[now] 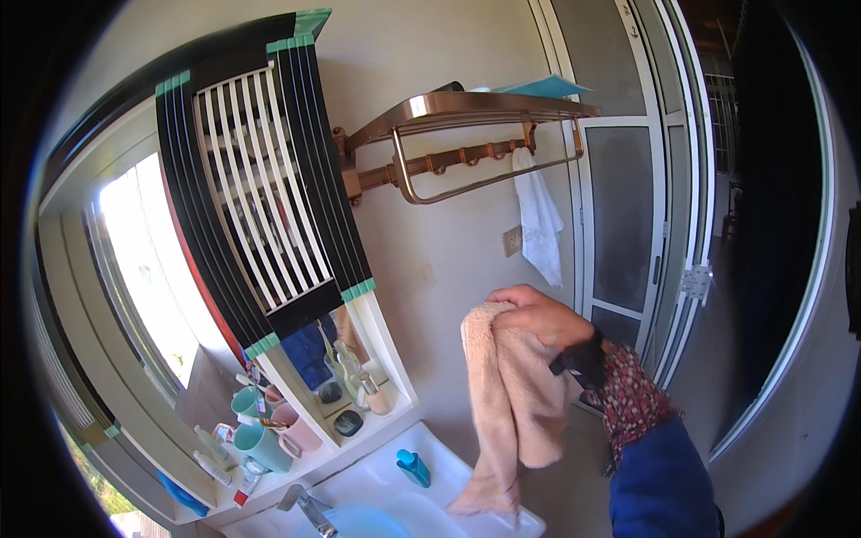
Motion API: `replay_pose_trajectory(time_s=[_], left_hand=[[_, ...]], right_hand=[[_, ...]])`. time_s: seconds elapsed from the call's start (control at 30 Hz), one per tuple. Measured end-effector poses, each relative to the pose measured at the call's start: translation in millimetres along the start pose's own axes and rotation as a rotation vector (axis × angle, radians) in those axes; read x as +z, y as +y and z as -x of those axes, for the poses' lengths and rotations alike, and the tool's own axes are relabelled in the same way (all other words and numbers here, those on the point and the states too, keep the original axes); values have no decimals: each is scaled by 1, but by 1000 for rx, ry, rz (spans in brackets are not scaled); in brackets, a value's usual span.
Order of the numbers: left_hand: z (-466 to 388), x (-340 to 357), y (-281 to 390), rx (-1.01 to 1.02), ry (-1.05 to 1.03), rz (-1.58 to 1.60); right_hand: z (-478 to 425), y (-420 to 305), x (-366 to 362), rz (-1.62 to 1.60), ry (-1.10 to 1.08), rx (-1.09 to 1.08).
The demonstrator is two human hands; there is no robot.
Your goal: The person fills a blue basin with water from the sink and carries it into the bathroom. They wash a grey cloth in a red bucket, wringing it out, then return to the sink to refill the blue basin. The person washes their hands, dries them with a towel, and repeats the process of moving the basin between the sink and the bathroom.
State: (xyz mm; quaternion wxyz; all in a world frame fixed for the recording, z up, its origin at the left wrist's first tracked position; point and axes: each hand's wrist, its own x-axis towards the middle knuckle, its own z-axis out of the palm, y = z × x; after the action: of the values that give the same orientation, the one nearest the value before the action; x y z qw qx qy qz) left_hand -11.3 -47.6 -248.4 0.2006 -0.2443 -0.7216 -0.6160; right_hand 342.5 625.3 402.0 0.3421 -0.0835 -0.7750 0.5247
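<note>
My right hand (541,316) grips the upper part of a peach-coloured towel (518,397), its fingers closed around the folded cloth. The towel hangs down in folds, and its lowest end lies over the right rim of the white washbasin (531,526). A dark band is on the wrist, below a patterned cuff and a blue sleeve. My left hand is out of view. In the basin is a light-blue round thing (363,523), under the metal faucet (313,511). A teal bottle (413,468) stands on the basin's back ledge.
A bronze-coloured towel rack (471,104) is on the wall, with a white towel (538,222) hanging from it. Left of it stands a mirror cabinet with a slatted door (262,188). Its shelf holds a green cup (262,447), a pink cup (296,430) and tubes. A glazed door (622,215) is at right.
</note>
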Motion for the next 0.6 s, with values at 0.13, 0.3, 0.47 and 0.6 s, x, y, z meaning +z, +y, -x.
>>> replay_pose_trajectory(time_s=[0.13, 0.3, 0.47, 0.6], left_hand=[[-22, -5, 1, -209, 78, -113], [-39, 10, 38, -384, 132, -139], [-35, 8, 85, -440, 192, -178], [-31, 18, 108, -459, 210, -197]], right_hand=[[-74, 44, -26, 189, -131, -30], [-154, 51, -40, 5, -181, -236], [-239, 37, -34, 137, 109, -588], [-296, 25, -42, -162, 331, -775]])
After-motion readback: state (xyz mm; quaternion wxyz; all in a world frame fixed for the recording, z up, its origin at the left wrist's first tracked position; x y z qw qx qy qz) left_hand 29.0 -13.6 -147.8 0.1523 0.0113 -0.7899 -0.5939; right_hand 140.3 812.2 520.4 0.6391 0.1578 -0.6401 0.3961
